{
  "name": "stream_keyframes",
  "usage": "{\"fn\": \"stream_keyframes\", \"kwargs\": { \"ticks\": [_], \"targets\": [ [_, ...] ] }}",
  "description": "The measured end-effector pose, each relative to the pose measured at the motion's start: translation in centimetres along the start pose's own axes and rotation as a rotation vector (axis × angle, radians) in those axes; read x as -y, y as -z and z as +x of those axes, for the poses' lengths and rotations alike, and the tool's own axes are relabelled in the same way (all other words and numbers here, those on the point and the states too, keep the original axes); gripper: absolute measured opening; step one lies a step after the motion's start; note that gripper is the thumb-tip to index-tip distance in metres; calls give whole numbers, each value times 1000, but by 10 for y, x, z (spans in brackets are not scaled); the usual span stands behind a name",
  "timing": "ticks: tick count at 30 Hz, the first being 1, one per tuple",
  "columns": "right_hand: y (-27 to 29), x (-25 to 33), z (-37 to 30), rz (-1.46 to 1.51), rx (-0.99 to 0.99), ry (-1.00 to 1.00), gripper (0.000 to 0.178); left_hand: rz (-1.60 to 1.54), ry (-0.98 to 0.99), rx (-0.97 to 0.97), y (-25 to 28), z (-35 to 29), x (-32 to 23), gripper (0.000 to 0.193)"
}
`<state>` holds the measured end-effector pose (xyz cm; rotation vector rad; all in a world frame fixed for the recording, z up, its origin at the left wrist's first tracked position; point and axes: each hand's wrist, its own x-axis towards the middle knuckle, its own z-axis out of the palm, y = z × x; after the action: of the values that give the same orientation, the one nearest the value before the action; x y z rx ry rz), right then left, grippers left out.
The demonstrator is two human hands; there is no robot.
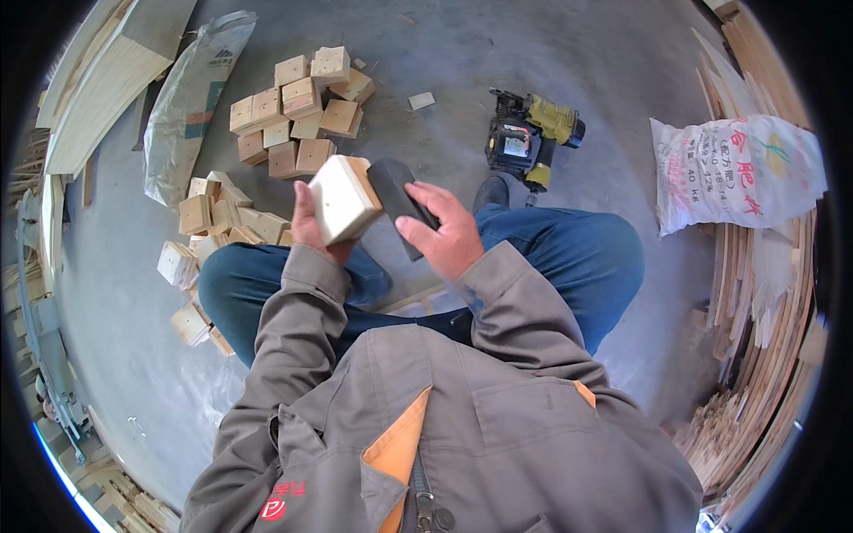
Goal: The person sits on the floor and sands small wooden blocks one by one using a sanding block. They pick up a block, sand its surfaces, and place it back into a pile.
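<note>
Holding wooden block (346,202); red lettering (745,172) marks white sack (691,173).

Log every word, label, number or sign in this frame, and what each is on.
White sack: large red characters, smaller dark lines with digits; wording not copied here.
Grey jacket: red characters above a round red emblem; not copied.
Yellow-and-black power tool: a label, too small to read.
Pale bag: dark and coloured print, too unclear to read.
Held wooden block, dark block: no lettering visible.
</note>
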<state>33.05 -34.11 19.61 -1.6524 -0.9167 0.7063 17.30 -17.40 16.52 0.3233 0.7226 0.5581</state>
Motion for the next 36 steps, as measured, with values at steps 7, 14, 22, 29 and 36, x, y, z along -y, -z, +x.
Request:
{"fn": "stream_keyframes", "kwargs": {
  "ticks": [7,14,22,29,36],
  "targets": [
    [-5,-1,7,-41,-44,33,55,118,15,30,3,-3,4,73],
    [2,-11,7,-77,-55,12,53,39,80,19,4,0,16,74],
    [-2,-1,6,-38,-52,25,51,86,96,1,1,-2,12,68],
    [-1,-10,12,-59,-122,47,51,59,133,26,20,6,24,68],
    [-2,6,-5,0,-25,31,51,36,7,8,10,3,3,71]
  ]
}}
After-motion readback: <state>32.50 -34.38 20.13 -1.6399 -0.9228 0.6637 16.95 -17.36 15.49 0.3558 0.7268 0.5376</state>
